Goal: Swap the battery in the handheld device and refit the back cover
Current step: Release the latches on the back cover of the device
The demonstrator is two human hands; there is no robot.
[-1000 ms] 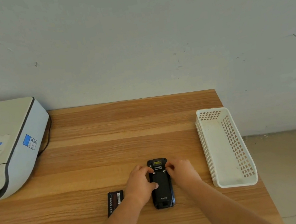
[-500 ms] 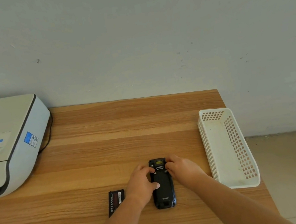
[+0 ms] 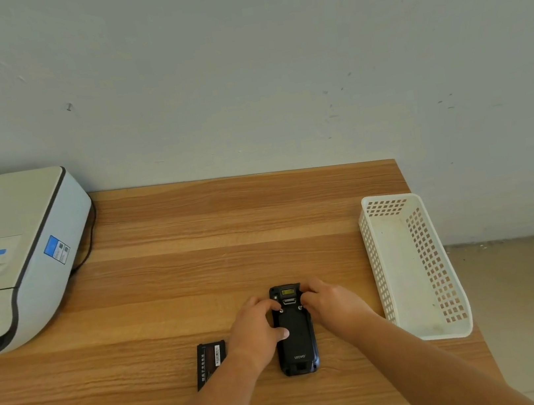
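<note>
On table, both hands on handheld device w/ back cover

Both hands, left hand and right hand, pressed the device face-down on the tabletop; a battery lay just left.

The handheld device is showing a black back with pale lettering. The battery is showing black with a white label. The basket, white with a square-hole grid, is sitting at the brown wood-grain table's right edge.
</note>
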